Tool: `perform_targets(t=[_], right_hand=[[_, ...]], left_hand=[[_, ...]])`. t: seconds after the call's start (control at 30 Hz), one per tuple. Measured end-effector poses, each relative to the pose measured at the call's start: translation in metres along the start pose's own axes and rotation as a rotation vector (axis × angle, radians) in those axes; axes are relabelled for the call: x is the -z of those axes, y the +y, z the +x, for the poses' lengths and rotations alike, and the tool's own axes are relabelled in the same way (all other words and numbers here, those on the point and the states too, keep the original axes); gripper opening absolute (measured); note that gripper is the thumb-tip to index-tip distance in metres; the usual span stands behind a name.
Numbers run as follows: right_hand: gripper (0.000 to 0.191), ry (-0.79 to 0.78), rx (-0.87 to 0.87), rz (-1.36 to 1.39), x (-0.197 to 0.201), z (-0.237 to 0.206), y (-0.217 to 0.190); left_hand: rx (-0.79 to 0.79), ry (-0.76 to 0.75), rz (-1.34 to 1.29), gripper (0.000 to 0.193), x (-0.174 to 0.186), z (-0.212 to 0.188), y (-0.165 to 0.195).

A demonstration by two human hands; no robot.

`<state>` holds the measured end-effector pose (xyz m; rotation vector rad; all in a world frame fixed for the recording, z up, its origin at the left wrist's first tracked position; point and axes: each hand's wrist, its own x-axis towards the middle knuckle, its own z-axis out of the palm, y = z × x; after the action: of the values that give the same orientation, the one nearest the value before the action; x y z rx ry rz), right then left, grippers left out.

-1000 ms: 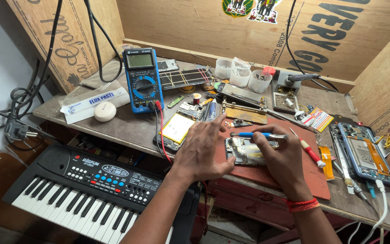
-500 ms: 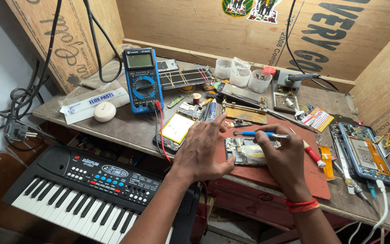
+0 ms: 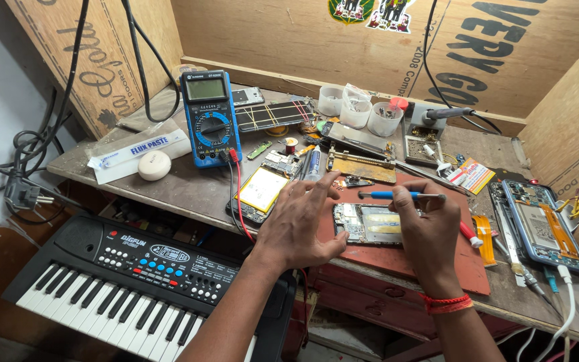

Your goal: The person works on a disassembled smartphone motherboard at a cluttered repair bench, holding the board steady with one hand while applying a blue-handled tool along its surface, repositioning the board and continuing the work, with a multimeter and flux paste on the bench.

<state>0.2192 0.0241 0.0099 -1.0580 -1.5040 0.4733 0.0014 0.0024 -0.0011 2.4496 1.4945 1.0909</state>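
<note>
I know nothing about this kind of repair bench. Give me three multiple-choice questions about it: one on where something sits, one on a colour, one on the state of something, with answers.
1. Where is the multimeter?
A. on the keyboard
B. at the bench's back left, left of the opened phone
C. under the right hand

2. What colour is the handle of the tool in the right hand?
A. blue
B. green
C. white

3. How is the phone between the hands?
A. closed, screen lit
B. opened, insides showing
C. wrapped in plastic

Answers:
1 B, it stands upright far left of the phone on the red mat.
2 A, the handle above the fingers is blue.
3 B, its inner parts lie exposed; the left hand rests beside it.
</note>
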Motion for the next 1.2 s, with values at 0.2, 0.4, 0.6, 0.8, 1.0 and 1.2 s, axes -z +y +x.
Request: perform_targets(t=[0.2, 0.4, 0.6, 0.8, 1.0, 1.2], right_hand=[[0.018, -0.031, 0.026, -0.189, 0.0, 0.0, 0.0], [0.018, -0.056, 0.04, -0.116, 0.0, 0.001, 0.004], [0.019, 0.06, 0.03, -0.046, 0.002, -0.001, 0.003], [0.018, 0.133, 0.085, -0.233, 0.002, 0.0, 0.006], [0.018, 0.072, 0.03, -0.208, 0.002, -0.001, 0.01], [0.019, 0.057, 0.012, -0.281, 0.003, -0.002, 0.014]], left_hand=[[0.001, -0.038, 0.004, 0.104, 0.003, 0.0, 0.001], [-0.008, -0.02, 0.003, 0.104, 0.005, 0.001, 0.003], [0.052, -0.094, 0.026, 0.104, 0.004, 0.002, 0.003], [0.02, -0.044, 0.012, 0.105, 0.003, 0.001, 0.002], [0.014, -0.043, 0.003, 0.105, 0.003, 0.001, 0.001], [-0.004, -0.019, 0.009, 0.104, 0.002, 0.0, 0.001]])
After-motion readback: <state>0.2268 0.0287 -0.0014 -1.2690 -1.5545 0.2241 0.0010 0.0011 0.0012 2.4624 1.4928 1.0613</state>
